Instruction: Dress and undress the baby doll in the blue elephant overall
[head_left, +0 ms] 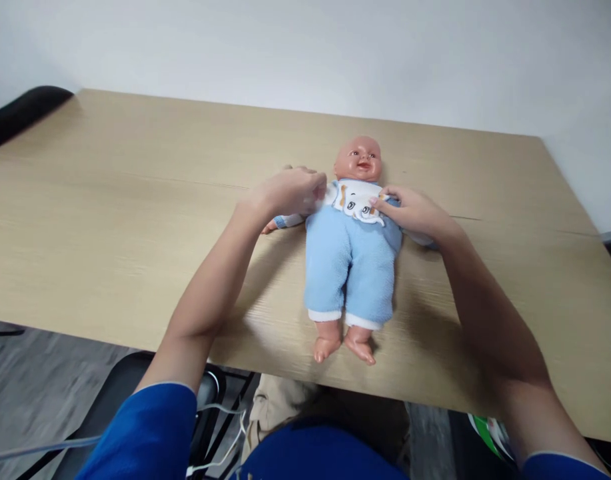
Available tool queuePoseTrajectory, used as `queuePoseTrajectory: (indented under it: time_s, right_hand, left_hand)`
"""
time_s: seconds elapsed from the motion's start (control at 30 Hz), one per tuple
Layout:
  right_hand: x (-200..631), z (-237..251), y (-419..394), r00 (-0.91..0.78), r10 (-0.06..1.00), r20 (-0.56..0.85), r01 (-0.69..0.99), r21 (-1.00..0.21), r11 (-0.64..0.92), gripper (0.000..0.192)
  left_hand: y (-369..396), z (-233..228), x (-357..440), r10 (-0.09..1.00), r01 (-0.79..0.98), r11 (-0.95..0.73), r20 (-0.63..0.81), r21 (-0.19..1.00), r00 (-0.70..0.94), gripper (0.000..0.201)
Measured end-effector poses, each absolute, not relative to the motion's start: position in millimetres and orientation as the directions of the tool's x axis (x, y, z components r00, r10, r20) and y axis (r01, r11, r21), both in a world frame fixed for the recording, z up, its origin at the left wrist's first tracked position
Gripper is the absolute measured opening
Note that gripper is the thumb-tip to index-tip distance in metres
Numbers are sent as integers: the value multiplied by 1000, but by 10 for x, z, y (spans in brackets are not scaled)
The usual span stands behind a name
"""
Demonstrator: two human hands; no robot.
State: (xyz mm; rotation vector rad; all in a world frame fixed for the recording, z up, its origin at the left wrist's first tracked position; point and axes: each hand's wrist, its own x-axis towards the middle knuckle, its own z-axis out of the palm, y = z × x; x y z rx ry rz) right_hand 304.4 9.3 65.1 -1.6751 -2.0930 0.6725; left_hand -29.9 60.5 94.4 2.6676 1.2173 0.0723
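Observation:
A baby doll (352,260) in a light blue fleece suit lies on its back on the wooden table (110,220), head away from me, bare feet toward the near edge. A white bib (358,200) with a printed picture sits on its chest. My left hand (290,190) is closed on the bib's left end at the doll's shoulder. My right hand (410,210) pinches the bib's right edge at the other shoulder. The doll's left-side arm sticks out under my left hand.
The table stands against a white wall (335,53). A black chair back (20,113) shows at the far left corner. Below the near edge are a black chair (115,393), white cables (220,433) and a green item (488,430) on the floor.

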Motion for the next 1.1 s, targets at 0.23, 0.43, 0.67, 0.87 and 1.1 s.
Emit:
queuePoseTrajectory:
  time_s: [0.23,0.43,0.67,0.87,1.1]
  right_hand:
    - [3648,211,-467,-143,935,325,869,-412,276,66]
    - [3998,-155,-845,-17,918,396,869,-449,209,71]
    - [4198,-226,-825,-4,932,362,785,-576,227,64]
    - [4058,-135,-747,188,858,477,670,-702,243,78]
    - [3653,-7,-296,119,849,515,522,-760,388,89]
  left_hand:
    - [340,968,102,596,499,-799,339,335,728,22]
    - [467,494,982,557,438,-819,334,370,760,40]
    - [521,290,1212,584,455,-802,351,386,732,32]
    - [446,341,1120,447,276,-873,429,403,785,41]
    - [389,319,1061,407,260,-906,514,335,755,54]
